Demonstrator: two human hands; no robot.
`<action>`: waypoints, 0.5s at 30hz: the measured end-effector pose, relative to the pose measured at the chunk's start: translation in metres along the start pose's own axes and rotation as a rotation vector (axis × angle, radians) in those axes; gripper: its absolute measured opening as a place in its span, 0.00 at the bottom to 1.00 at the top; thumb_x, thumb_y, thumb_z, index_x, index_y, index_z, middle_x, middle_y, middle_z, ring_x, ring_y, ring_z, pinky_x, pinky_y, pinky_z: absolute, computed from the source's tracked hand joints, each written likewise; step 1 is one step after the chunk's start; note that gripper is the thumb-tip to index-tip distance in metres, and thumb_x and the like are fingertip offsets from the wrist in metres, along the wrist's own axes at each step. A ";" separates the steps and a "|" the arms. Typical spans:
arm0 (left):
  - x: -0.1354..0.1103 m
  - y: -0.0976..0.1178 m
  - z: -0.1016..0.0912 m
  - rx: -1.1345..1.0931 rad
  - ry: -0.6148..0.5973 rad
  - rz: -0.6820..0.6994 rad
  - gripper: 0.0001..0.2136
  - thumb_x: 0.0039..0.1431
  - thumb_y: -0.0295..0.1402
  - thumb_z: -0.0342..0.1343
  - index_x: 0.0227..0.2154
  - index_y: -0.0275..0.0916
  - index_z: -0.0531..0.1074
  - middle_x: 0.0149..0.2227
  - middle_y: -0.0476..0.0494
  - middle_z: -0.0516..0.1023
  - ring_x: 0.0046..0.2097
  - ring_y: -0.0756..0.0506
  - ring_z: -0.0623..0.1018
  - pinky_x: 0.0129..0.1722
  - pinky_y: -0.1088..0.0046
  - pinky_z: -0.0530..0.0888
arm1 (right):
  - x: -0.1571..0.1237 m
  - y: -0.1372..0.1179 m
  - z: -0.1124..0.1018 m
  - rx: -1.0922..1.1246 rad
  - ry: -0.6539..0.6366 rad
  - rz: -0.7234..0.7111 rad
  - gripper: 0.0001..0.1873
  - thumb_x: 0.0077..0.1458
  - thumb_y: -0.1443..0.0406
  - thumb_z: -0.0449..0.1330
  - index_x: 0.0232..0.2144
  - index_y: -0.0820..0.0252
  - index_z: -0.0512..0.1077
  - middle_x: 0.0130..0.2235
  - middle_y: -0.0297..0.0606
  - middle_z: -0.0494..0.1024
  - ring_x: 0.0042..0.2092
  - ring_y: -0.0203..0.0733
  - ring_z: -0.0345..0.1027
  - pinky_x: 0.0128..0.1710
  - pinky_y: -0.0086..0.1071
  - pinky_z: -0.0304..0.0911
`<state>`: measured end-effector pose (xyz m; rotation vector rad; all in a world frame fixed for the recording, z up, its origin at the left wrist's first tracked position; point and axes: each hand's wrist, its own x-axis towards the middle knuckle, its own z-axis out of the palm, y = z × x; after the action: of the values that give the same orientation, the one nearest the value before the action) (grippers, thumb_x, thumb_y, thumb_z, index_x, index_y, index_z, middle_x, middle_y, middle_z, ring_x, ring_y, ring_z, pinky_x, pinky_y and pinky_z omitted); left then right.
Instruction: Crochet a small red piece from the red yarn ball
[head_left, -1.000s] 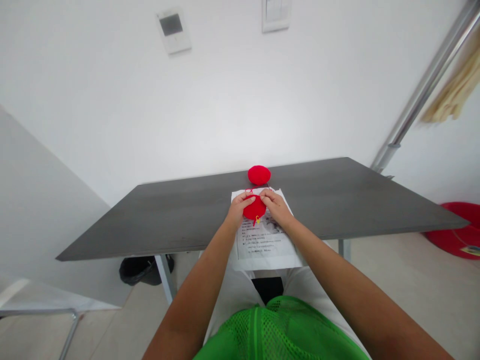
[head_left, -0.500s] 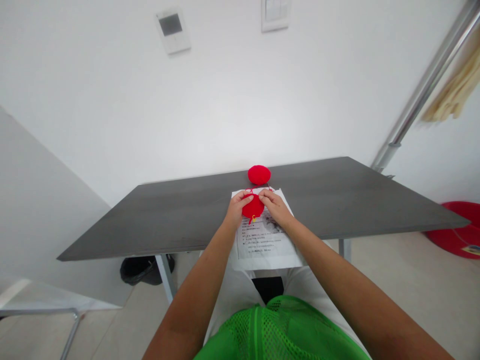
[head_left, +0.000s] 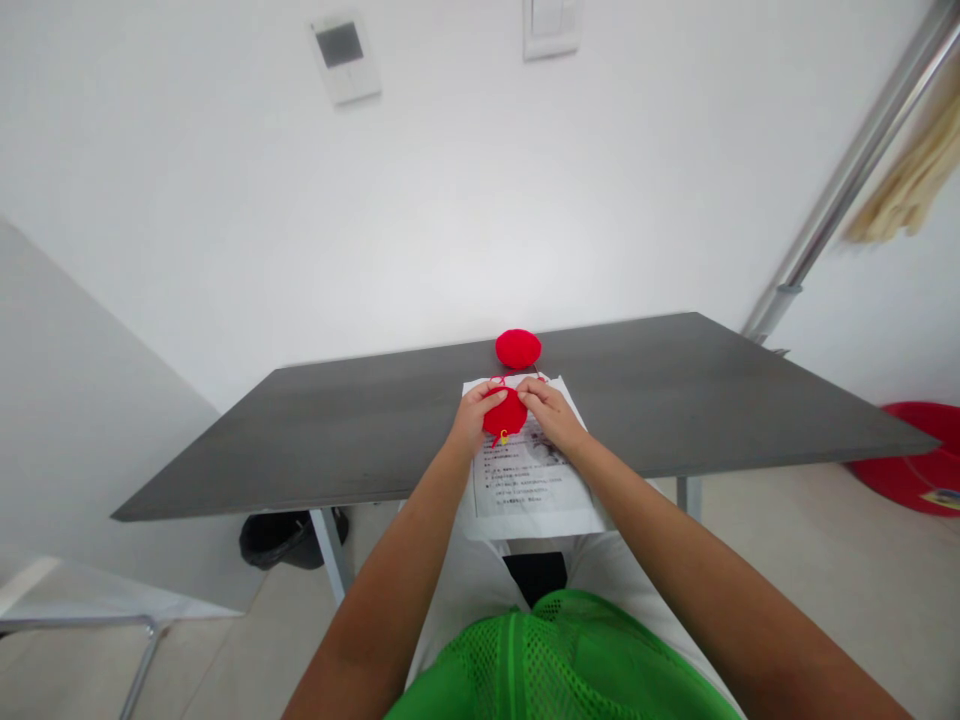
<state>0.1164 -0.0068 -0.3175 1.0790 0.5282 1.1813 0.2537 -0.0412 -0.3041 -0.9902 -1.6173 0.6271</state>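
A round red crocheted piece is held over a printed sheet of paper, with a small yellow stitch marker and a short yarn tail at its near edge. My left hand is closed on its left side, thumb on top. At its upper right edge, my right hand is closed in a pinch. A thin dark line shows just above the right fingers; whether it is a tool in them I cannot tell. Red yarn loops across the paper's top, below a red ball of yarn.
The dark grey table stands against a white wall. A black-lined bin is under its left side, and a red basin lies beyond its right end. A metal pole and cream gloves are at the right.
The crocheted piece has shifted very slightly, and its marker and yarn tail have swung a little to the left. Both hands keep almost the same place and grip.
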 end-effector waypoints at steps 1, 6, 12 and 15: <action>0.000 0.000 0.000 0.000 -0.001 0.001 0.14 0.36 0.37 0.67 0.27 0.36 0.71 0.25 0.50 0.75 0.26 0.51 0.72 0.29 0.75 0.66 | 0.000 0.000 0.000 0.002 -0.004 0.005 0.09 0.50 0.61 0.50 0.21 0.56 0.59 0.24 0.31 0.61 0.30 0.38 0.55 0.32 0.31 0.54; 0.000 0.000 0.000 0.002 -0.001 0.004 0.14 0.36 0.36 0.67 0.26 0.37 0.72 0.25 0.50 0.75 0.26 0.51 0.72 0.30 0.74 0.67 | 0.000 0.002 0.001 0.008 -0.016 0.027 0.09 0.51 0.61 0.49 0.22 0.56 0.59 0.25 0.31 0.61 0.30 0.38 0.55 0.31 0.31 0.54; 0.002 -0.002 -0.002 -0.004 -0.003 0.005 0.13 0.37 0.36 0.67 0.27 0.37 0.72 0.25 0.50 0.75 0.26 0.51 0.72 0.29 0.75 0.67 | 0.000 0.003 0.001 0.004 -0.013 0.024 0.10 0.51 0.60 0.50 0.21 0.56 0.59 0.24 0.30 0.61 0.29 0.38 0.55 0.31 0.31 0.54; 0.001 -0.002 -0.001 -0.003 -0.010 0.003 0.13 0.36 0.35 0.67 0.26 0.36 0.72 0.25 0.50 0.75 0.26 0.51 0.72 0.29 0.75 0.67 | 0.000 0.003 0.000 0.008 -0.014 0.032 0.09 0.51 0.61 0.50 0.21 0.56 0.59 0.24 0.30 0.61 0.29 0.38 0.55 0.31 0.31 0.53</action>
<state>0.1165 -0.0051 -0.3194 1.0833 0.5175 1.1779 0.2540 -0.0397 -0.3064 -1.0093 -1.6125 0.6625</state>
